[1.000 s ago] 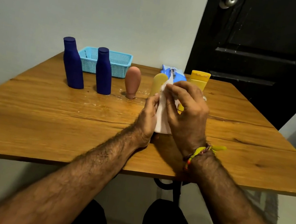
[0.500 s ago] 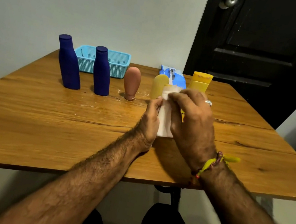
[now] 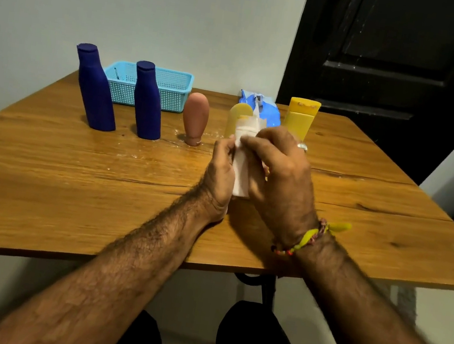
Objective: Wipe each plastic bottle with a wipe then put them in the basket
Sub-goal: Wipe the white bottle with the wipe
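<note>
My left hand (image 3: 221, 174) and my right hand (image 3: 277, 173) hold a white wipe (image 3: 240, 174) upright between them, just above the wooden table (image 3: 71, 178). Behind them stand a pale yellow bottle (image 3: 238, 120), partly hidden by the wipe, and a yellow bottle with a flat cap (image 3: 300, 118). Further left are a brown bottle standing on its cap (image 3: 195, 118) and two dark blue bottles (image 3: 95, 87) (image 3: 148, 101). A light blue basket (image 3: 170, 89) sits at the back behind the blue bottles.
A blue pack of wipes (image 3: 266, 110) lies at the back between the two yellow bottles. A grey wall runs behind the table and a black door (image 3: 398, 64) stands at the right. The table's right corner lies near the door.
My right hand has slid from the top of the wipe down over its front. The wipe, first stretched up towards the pack, now sits shorter between both hands.
</note>
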